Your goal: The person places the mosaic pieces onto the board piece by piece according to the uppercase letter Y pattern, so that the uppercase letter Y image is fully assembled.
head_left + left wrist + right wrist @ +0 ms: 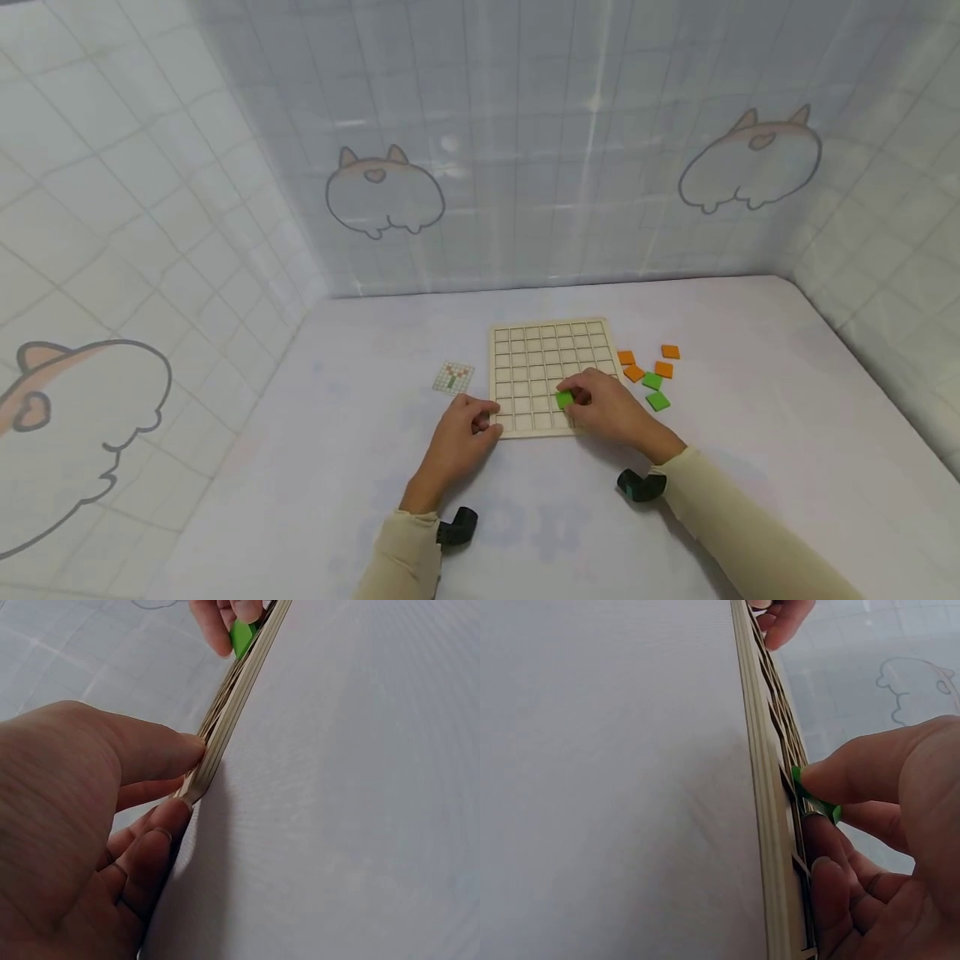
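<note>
A square wooden grid board lies on the table. My left hand grips its near left corner, with the thumb and fingers at the edges in the left wrist view. Over the lower right part of the grid, my right hand pinches a small green square tile between thumb and fingers. In the right wrist view the green tile is tilted, its lower side right at the slots. All the grid cells that show around the hand hold no tile.
To the right of the board lie several loose orange tiles and two green tiles. A small printed pattern card sits left of the board. Tile-patterned curtain walls enclose the white table at the back and sides.
</note>
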`<state>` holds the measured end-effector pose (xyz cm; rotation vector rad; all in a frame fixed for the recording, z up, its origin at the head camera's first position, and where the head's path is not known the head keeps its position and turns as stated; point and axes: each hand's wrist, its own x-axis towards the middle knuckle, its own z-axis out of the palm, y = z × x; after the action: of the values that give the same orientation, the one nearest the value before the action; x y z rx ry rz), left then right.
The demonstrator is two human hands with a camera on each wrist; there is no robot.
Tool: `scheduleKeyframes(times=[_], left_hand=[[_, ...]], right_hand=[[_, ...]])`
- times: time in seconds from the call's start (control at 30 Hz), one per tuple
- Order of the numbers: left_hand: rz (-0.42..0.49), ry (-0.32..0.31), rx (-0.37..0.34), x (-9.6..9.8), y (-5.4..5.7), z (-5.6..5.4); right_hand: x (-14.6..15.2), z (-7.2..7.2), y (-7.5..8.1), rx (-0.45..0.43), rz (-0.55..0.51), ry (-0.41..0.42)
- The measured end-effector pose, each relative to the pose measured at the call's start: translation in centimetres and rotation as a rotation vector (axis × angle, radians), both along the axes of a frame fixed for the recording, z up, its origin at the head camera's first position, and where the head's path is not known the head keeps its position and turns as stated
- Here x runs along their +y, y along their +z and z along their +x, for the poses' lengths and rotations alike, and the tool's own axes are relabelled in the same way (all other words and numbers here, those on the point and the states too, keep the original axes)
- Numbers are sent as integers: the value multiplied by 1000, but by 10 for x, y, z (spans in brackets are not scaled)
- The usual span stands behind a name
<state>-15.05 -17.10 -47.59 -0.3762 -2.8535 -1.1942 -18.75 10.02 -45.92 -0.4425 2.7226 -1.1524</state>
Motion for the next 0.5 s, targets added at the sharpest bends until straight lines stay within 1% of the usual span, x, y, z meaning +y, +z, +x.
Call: scheduleKeyframes(times=[0.13, 0.23, 0.5], left_hand=[[-7, 10, -5, -2, 0, 0], [-7, 9, 6, -3, 0, 0], [8, 2, 1, 1, 0, -1]], right_hand=[[-1, -1, 1, -18, -8, 28], [0, -2, 0, -24, -5, 37], [5, -3, 0, 8, -14, 22]])
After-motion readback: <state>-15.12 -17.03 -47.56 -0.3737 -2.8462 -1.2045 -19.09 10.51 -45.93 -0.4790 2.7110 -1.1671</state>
